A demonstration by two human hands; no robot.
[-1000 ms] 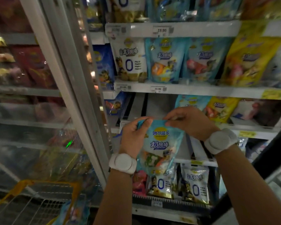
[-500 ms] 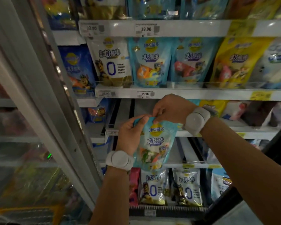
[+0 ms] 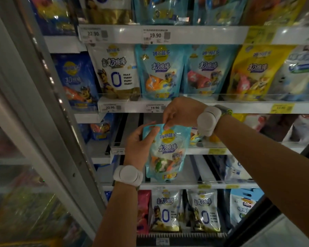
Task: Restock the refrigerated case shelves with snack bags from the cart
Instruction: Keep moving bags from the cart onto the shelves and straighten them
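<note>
**user_a:** ok going left to right. Far left of the frame is the glass door (image 3: 16, 157) of the case, swung open, all reflections. Just right of it, upper left, there's a dark blue bag (image 3: 77, 81) on a side shelf.

**user_b:** and the hands?

**user_a:** centre of the frame. The left hand (image 3: 137, 145) grips the left edge of a light blue snack bag (image 3: 165, 150), thumb over the front near the top corner, fingers wrapped behind. The right hand (image 3: 181, 113) comes in from above and pinches the bag's top edge with its fingertips. Both wrists have a white puck-like band on them.

**user_b:** so where's the bag exactly?

**user_a:** held upright in the air in front of the middle shelf (image 3: 209, 151), not resting on anything. Can't tell how close it is to the shelf front.

**user_b:** what's around it?

**user_a:** the row above has a white bag (image 3: 114, 68) with a big 0, then two light blue bags (image 3: 159, 72), then a yellow bag (image 3: 253, 72) toward the upper right. Price tags (image 3: 155, 35) read 22.90 and 19.90. Bottom row under the hands has two more white bags (image 3: 165, 209). Right edge is too blurry to read.
</note>
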